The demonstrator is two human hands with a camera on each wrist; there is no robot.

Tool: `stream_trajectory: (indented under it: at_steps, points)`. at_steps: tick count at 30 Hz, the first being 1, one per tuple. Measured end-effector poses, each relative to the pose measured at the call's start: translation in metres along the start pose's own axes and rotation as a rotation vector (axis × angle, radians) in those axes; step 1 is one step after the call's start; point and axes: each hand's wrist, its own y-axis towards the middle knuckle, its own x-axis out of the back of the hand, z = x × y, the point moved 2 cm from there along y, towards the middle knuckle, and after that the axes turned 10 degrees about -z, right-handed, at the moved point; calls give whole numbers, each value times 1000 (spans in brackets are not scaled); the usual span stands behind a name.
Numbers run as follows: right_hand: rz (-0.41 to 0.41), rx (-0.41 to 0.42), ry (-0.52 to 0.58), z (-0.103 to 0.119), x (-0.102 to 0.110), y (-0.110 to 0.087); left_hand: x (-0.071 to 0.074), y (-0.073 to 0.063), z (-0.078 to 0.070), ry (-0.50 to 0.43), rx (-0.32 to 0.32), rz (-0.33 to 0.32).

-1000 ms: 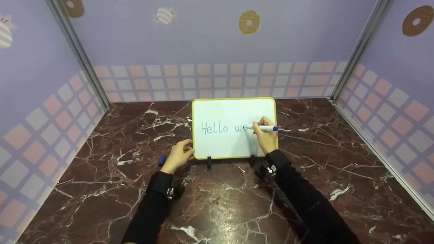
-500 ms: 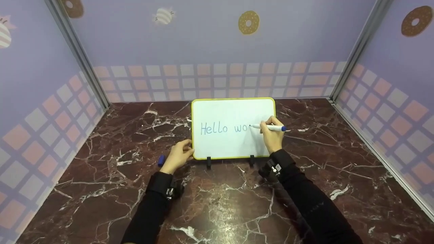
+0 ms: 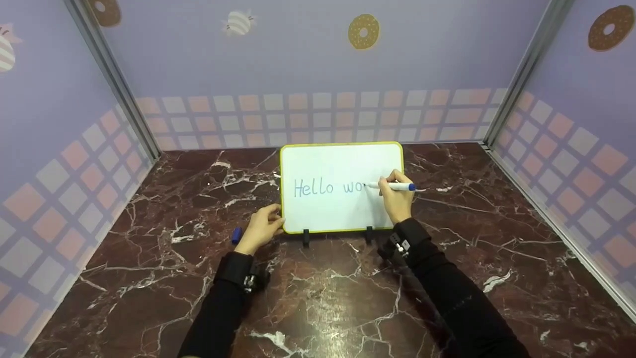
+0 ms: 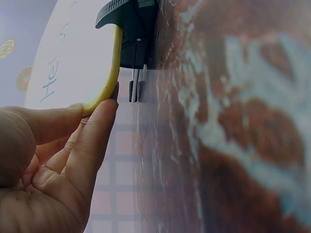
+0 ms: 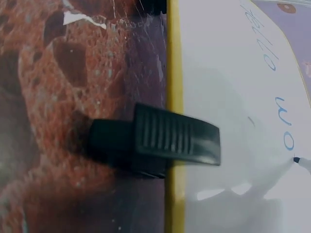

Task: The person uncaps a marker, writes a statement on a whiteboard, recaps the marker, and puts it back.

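A small whiteboard (image 3: 328,214) with a yellow frame leans back on a black stand, and blue handwriting across it reads "Hello wo". My right hand (image 3: 397,199) grips a white marker (image 3: 395,186) with a blue end, its dark tip right beside the last "o". In the right wrist view the marker tip (image 5: 297,160) meets the board just past that letter; the hand itself is out of that view. My left hand (image 3: 261,226) pinches the board's lower left corner, thumb on the front and fingers behind, as the left wrist view shows (image 4: 58,155).
A blue marker cap (image 3: 237,235) lies on the marbled table (image 3: 174,288) left of my left hand. Two black stand clips (image 3: 306,237) hook over the board's bottom edge. Purple patterned walls (image 3: 298,59) enclose the table at the back and both sides.
My right hand has moved the marker to the right, from the "o" to just past it, then slightly back left. The "o" now shows whole. My left hand stays at the corner.
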Motion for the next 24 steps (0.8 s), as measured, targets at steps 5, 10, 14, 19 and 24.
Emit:
stream_trajectory:
  at_steps: [5,10,14,19,24]
  points:
    - [-5,-2,-39,1,4,-3,0,0,1,-4,-2,2]
    - [-9,-9,-50,1,4,-3,0,-1,1,-10,8,4]
    - [-19,-15,-45,2,2,0,0,-1,1,-10,12,10]
    - [-38,20,-58,5,-1,1,1,0,0,-15,8,13]
    - [-61,21,-6,7,2,2,1,-1,-1,-14,16,24]
